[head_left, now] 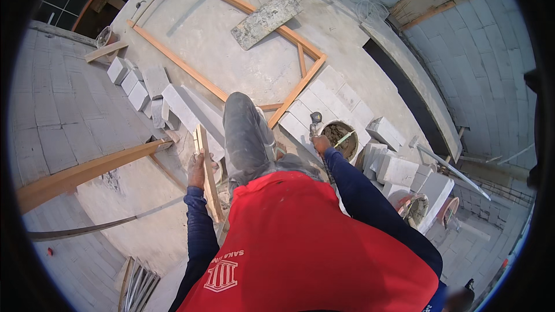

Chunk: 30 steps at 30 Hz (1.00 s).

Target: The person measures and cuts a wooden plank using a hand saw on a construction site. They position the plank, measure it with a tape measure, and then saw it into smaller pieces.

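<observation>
My left hand (197,171) gripped a wooden plank (207,180) left of my raised knee (245,124); my right hand (319,143) clasped a hammer (315,122) right of it, beside the mortar bucket (341,138).

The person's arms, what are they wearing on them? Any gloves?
Both arms wear long dark blue sleeves that reach the wrists. The left hand and right hand are bare, with no gloves. Over the sleeves sits a bright red vest with a white printed emblem low on the front.
</observation>
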{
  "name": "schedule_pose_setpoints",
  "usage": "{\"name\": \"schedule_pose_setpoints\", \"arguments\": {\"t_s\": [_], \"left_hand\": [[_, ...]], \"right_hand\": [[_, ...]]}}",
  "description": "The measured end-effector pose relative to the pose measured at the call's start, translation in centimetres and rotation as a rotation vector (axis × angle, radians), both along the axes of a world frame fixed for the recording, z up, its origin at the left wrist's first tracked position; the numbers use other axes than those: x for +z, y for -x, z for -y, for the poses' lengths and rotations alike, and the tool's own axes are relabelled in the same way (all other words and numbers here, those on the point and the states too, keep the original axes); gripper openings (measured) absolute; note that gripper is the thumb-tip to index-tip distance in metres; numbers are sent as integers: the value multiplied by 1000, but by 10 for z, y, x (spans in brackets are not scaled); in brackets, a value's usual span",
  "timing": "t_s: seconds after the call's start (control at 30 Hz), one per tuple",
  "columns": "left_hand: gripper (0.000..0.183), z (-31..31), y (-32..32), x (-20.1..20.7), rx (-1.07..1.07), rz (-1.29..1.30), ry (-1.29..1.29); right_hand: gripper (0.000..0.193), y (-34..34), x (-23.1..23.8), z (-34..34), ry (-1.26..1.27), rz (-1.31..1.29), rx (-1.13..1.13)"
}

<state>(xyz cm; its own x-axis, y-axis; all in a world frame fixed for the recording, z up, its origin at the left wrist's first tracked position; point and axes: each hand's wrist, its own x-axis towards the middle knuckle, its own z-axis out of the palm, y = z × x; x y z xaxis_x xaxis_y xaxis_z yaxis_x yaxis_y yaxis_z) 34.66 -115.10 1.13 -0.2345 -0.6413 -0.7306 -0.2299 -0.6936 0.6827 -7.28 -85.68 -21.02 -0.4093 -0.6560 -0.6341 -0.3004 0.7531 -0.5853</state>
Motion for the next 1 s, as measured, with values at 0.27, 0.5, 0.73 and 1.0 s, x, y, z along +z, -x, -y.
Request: {"name": "schedule_pose_setpoints", "arguments": {"t_s": [0.27,0.5,0.73,1.0], "left_hand": [[63,220,190,24,-180,-549,-336],[65,393,315,15,-310,-680,-497],[61,503,364,16,-340,-670,-479],[44,600,366,28,-255,-607,-384]], "right_hand": [[31,4,-32,46,-340,57,-485],[28,72,37,208,-348,221,-530],[27,131,93,410,-142,345,-697],[27,196,59,558,-165,173,-321]]}}
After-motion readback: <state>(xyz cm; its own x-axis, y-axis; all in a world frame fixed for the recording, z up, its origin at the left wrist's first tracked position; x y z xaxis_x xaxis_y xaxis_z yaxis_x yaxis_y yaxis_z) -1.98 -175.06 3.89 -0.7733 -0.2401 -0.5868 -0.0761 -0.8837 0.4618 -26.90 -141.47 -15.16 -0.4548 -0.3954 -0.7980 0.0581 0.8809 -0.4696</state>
